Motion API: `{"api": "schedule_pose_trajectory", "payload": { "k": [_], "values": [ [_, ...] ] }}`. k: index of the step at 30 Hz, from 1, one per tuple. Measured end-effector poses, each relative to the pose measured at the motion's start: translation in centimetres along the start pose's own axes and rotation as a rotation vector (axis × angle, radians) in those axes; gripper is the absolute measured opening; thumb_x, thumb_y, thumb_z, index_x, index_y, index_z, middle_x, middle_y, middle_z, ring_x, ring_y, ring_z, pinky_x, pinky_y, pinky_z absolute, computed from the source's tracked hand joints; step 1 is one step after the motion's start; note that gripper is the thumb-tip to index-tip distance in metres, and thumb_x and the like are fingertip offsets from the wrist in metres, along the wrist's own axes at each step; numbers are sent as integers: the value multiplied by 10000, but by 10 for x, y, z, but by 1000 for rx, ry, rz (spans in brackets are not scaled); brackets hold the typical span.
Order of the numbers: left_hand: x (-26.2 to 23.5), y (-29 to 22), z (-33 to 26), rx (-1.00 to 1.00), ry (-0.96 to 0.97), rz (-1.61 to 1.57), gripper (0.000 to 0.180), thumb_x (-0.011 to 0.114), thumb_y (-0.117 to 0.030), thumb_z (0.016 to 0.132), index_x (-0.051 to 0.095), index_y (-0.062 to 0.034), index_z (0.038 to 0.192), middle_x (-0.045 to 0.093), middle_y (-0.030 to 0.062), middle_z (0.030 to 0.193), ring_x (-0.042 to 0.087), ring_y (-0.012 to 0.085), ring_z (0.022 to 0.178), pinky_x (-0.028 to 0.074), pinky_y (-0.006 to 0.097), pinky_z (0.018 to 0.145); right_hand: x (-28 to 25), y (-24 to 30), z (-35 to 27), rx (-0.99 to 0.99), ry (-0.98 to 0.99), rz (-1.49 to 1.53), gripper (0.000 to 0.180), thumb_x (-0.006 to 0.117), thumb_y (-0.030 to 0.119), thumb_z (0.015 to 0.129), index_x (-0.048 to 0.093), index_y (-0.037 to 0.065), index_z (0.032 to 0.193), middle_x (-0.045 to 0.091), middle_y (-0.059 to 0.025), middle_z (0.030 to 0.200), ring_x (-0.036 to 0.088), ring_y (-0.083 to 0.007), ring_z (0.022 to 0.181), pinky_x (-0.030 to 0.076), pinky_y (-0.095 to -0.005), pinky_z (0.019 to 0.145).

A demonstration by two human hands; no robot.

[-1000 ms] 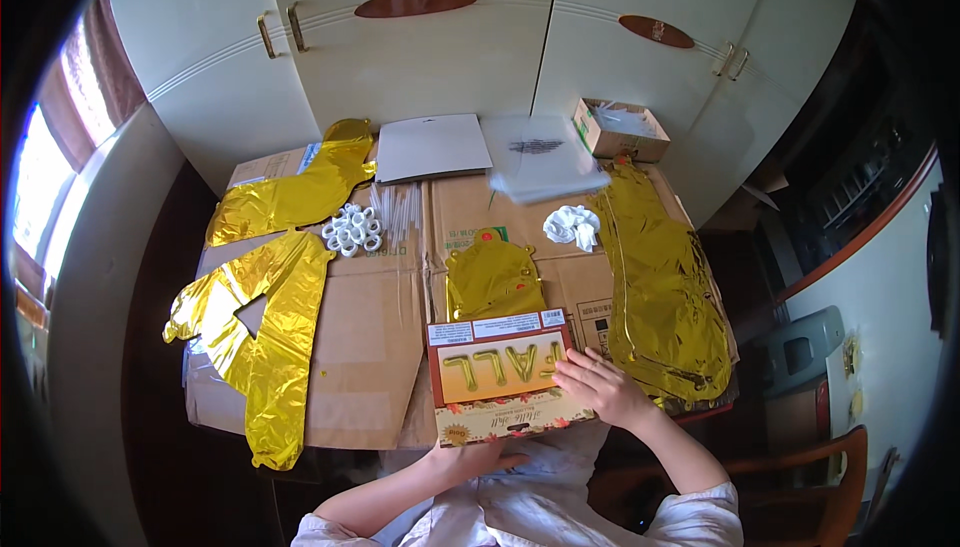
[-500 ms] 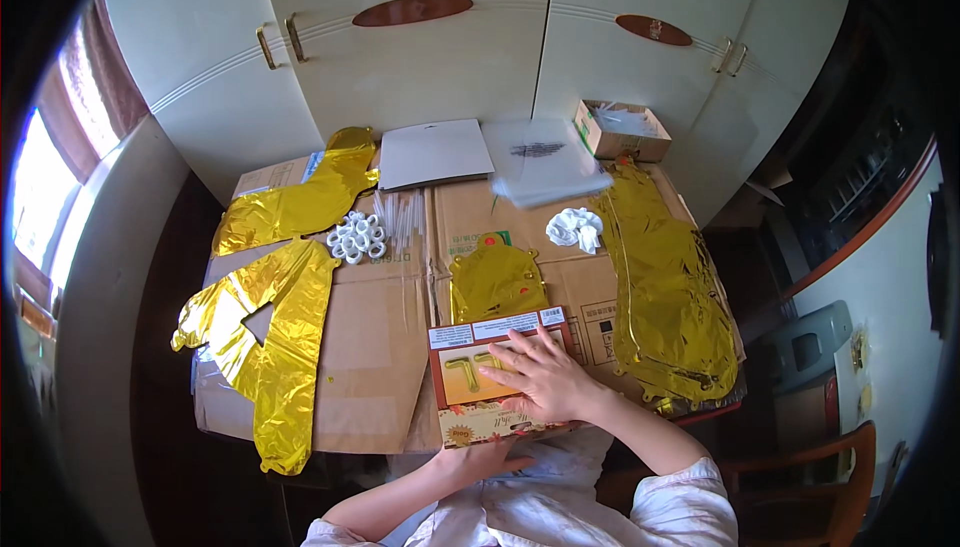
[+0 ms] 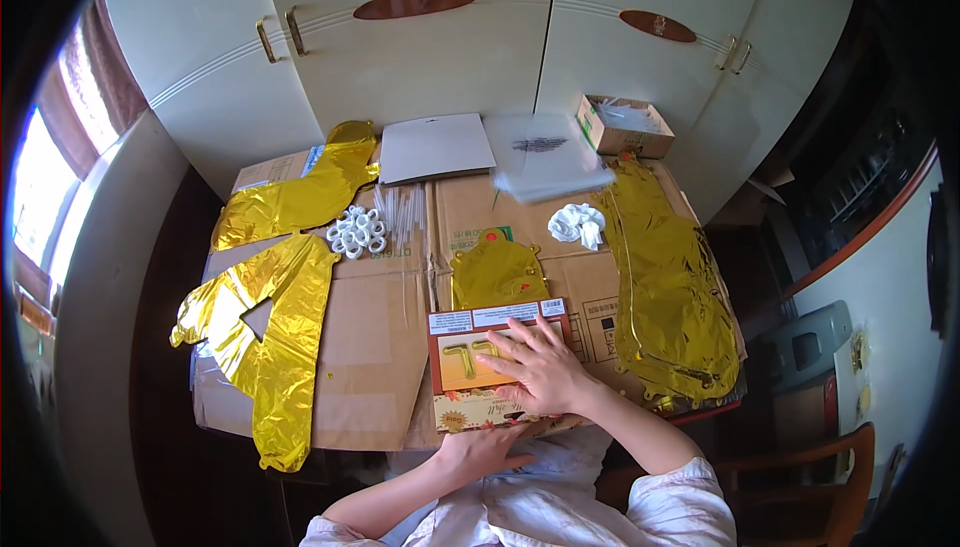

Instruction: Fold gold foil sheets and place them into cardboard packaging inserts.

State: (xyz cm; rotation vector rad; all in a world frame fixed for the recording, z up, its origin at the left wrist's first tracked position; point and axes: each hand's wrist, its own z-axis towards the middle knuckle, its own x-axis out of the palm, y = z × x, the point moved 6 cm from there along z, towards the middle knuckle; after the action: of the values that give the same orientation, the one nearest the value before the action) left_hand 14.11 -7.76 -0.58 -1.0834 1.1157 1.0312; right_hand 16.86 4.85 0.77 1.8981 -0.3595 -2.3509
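Note:
A flat printed package [image 3: 463, 379] with a picture of gold balloons lies at the table's near edge. My right hand [image 3: 545, 372] rests flat on its right half, fingers spread. Against the package's lower edge is my left hand [image 3: 482, 452], its thumb apart from the fingers; the fingertips are partly hidden. Beyond the package shows a flat gold foil balloon [image 3: 497, 272], its near part covered. Larger uninflated gold foil balloons lie on both sides: an angular one [image 3: 290, 347] at left, a curved one [image 3: 300, 197] behind it, and a long one [image 3: 670, 287] at right.
Cardboard [image 3: 375, 347] covers the table. Toward the back are white rings [image 3: 357, 232], clear straws [image 3: 402, 212], a grey-white board [image 3: 437, 147], clear plastic bags [image 3: 550, 157], a crumpled white bundle [image 3: 577, 225] and a small carton [image 3: 628, 132]. A wooden chair [image 3: 850, 467] stands at right.
The package has slid slightly away from me, with my right hand moving along on it. It covers a little more of the gold balloon behind it.

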Motion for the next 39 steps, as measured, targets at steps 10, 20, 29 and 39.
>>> {"api": "schedule_pose_trajectory", "payload": {
  "k": [10,20,29,39],
  "values": [
    [-3,1,-4,-61,-21,-103,553,590,-614,832,650,-194,1186,703,31,821,681,181,787,532,326,693,-3,0,4,-6,50,-5,551,450,570,939,457,316,1429,369,-53,1527,297,-374,1411,161,-623,1135],
    [-36,-25,-17,-24,53,-4,723,665,-524,790,472,-190,1401,559,114,1250,545,264,1140,479,436,872,0,-3,3,-7,22,-4,545,485,549,929,465,318,1422,385,-57,1518,317,-368,1403,174,-617,1136],
    [-68,-17,-27,-23,-178,-190,523,671,-303,843,539,-48,1280,514,173,1342,487,323,1264,385,438,1050,-3,4,-1,1,-79,-66,516,529,457,923,490,282,1406,412,-52,1498,350,-355,1383,200,-607,1132],
    [-30,16,2,-127,-162,-76,614,644,-417,862,497,-44,1326,465,209,1386,433,374,1313,330,485,1090,8,-11,0,39,-103,57,420,519,154,914,516,57,1322,493,-93,1419,389,-279,1376,275,-513,1124]
  ]
}}
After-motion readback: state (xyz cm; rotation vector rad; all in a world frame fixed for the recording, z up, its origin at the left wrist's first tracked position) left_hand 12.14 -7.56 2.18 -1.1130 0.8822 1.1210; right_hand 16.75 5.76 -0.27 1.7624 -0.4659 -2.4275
